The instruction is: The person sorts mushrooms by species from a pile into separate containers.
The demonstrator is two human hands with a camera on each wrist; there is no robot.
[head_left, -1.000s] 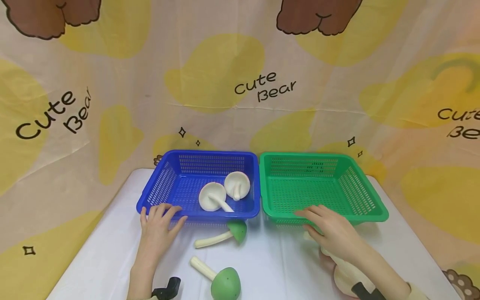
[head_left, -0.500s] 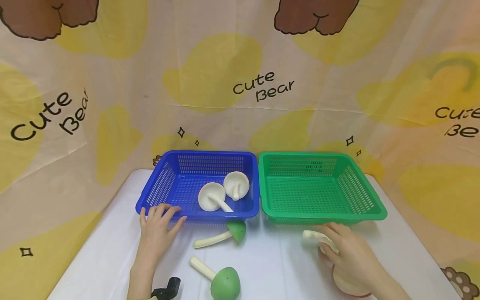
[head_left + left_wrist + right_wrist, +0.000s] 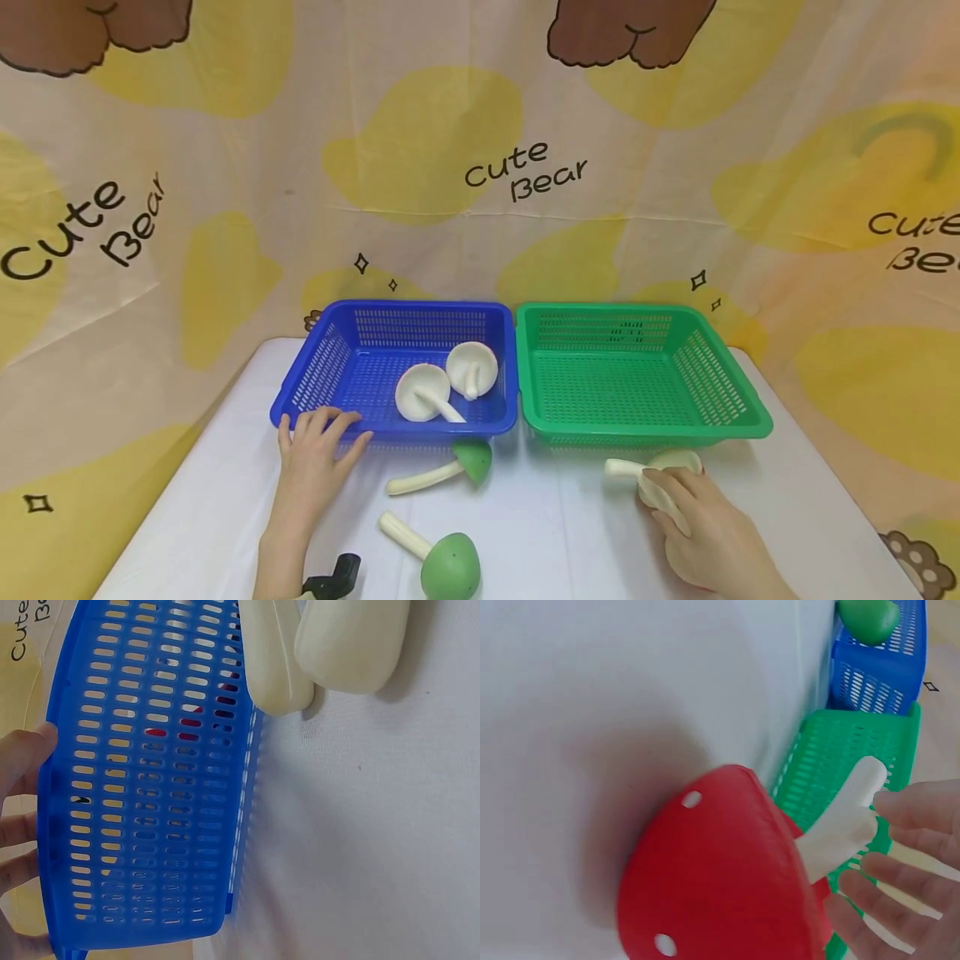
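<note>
My left hand [image 3: 311, 467] rests with its fingertips on the front rim of the blue basket [image 3: 435, 431]; the left wrist view shows those fingers [image 3: 22, 829] at the rim. Two white-stemmed mushrooms [image 3: 422, 392] lie inside, undersides up. On the right, my right hand [image 3: 708, 529] is over two red-capped mushrooms, its fingers beside a pale stem [image 3: 663, 502]. A second stem [image 3: 624, 468] points left. Close up, a red cap with white spots [image 3: 720, 862] fills the middle, and the fingers [image 3: 907, 881] spread loosely near the stems. My palm hides part of the mushrooms.
A green basket [image 3: 645, 435] stands against the blue one, behind my right hand. Between the hands lie a green-capped mushroom [image 3: 472, 462] near the blue basket and another green-capped mushroom [image 3: 452, 567] closer in. A patterned cloth [image 3: 420, 150] hangs behind the white table [image 3: 547, 517].
My right hand has come back from over the green basket's front rim and lowered onto the mushrooms at the right. The left hand stays on the blue rim.
</note>
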